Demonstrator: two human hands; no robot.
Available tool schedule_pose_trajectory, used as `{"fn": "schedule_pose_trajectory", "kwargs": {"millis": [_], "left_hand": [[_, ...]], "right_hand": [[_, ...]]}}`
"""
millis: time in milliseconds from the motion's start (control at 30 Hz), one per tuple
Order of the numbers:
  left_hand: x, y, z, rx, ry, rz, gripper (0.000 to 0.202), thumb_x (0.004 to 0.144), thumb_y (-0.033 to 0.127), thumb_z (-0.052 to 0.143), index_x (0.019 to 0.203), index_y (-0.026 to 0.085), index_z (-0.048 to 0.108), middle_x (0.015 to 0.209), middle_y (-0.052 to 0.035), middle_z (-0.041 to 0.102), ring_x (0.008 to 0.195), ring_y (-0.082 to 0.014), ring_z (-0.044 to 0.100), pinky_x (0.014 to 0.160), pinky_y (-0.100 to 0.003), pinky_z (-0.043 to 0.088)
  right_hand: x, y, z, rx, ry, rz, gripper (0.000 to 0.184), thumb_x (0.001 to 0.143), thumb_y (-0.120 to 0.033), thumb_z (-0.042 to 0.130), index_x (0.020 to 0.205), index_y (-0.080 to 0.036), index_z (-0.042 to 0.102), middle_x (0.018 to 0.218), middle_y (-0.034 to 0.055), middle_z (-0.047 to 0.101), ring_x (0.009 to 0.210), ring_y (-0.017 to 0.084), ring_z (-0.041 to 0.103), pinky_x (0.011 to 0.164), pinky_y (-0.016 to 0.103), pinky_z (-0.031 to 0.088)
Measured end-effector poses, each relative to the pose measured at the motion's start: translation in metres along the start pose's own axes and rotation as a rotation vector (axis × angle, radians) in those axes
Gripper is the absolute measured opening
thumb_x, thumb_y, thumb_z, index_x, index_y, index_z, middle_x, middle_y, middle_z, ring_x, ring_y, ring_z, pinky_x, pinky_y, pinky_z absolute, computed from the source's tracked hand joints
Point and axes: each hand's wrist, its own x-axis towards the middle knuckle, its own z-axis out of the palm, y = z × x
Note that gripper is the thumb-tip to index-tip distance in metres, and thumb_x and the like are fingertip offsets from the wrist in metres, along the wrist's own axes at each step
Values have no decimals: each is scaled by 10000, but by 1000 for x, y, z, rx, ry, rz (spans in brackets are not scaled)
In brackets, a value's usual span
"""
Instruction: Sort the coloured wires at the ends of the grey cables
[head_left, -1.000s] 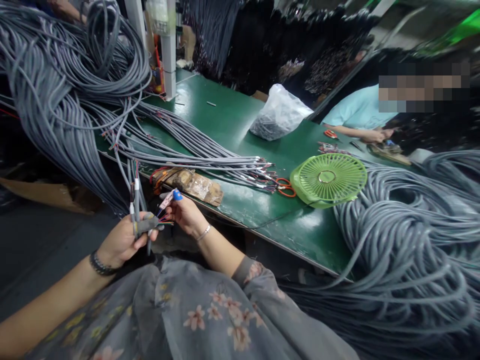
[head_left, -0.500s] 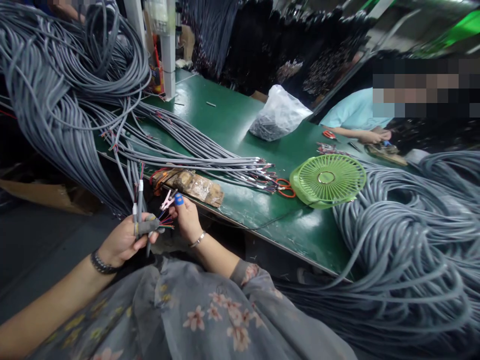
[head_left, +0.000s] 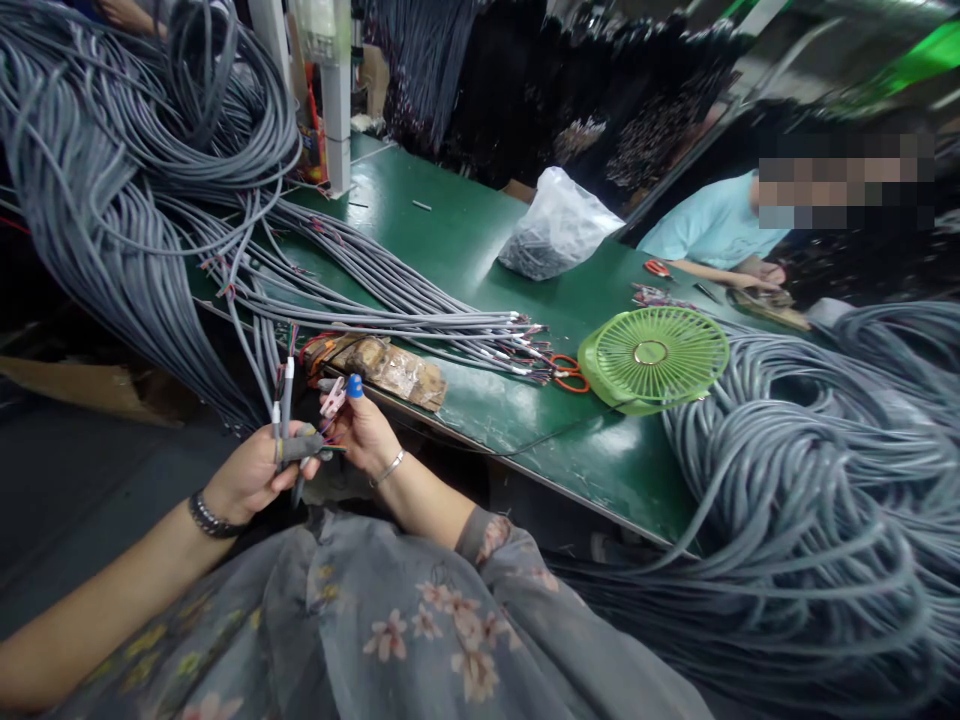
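Observation:
My left hand, with a grey covering on one finger, is closed around grey cables. Their white-banded ends stand up above the fist, and thin coloured wires stick out on its right side. Close beside it, my right hand wears a blue cover on the thumb. It pinches a small pink clip-like tool, and its fingers are at the coloured wires. Whether those fingers also grip a wire is hidden.
Grey cables lie across the green table, beside a taped wooden block. Orange-handled scissors touch a green fan. A plastic bag stands behind. Cable heaps lie right and left. Another person works at far right.
My right hand has moved slightly down and left, bringing its fingers in to the coloured wires. The pink tool has turned a little. My left hand has shifted slightly right with the cables.

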Motion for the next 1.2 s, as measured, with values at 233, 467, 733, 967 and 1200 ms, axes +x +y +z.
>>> {"fn": "schedule_pose_trajectory", "kwargs": {"millis": [233, 467, 733, 967, 1200], "left_hand": [[-4, 1, 3, 19, 37, 4, 411, 530, 439, 931, 496, 158, 634, 458, -28, 652, 272, -5, 277, 331, -176, 91], [-20, -3, 10, 62, 96, 78, 387, 608, 455, 899, 524, 162, 661, 497, -44, 674, 292, -17, 304, 338, -193, 122], [-15, -1, 13, -4, 168, 103, 340, 575, 404, 897, 538, 161, 662, 480, -25, 657, 296, -15, 307, 336, -185, 158], [-9, -2, 10, -60, 146, 94, 334, 582, 378, 917, 561, 154, 670, 492, -16, 660, 300, -8, 312, 336, -170, 197], [-8, -3, 8, -68, 137, 78, 296, 592, 353, 891, 562, 158, 669, 486, -18, 660, 293, -15, 303, 328, -187, 185]], "right_hand": [[-4, -6, -8, 8, -39, 82, 538, 947, -728, 603, 825, -206, 662, 774, 27, 674, 709, 159, 604, 643, 261, 501], [-12, -7, -11, -34, -60, 34, 325, 946, -492, 736, 823, -194, 686, 720, -3, 643, 637, 120, 547, 587, 210, 483], [-11, -9, -10, -71, -74, 26, 372, 907, -550, 760, 854, -191, 684, 730, -8, 646, 602, 105, 536, 536, 200, 490], [-11, -8, -7, -117, -69, -9, 490, 788, -619, 853, 741, -189, 623, 649, -38, 610, 525, 71, 477, 468, 173, 443], [-12, -11, -10, -102, -57, 23, 410, 829, -560, 843, 813, -190, 668, 743, 1, 689, 654, 122, 615, 570, 219, 513]]}}
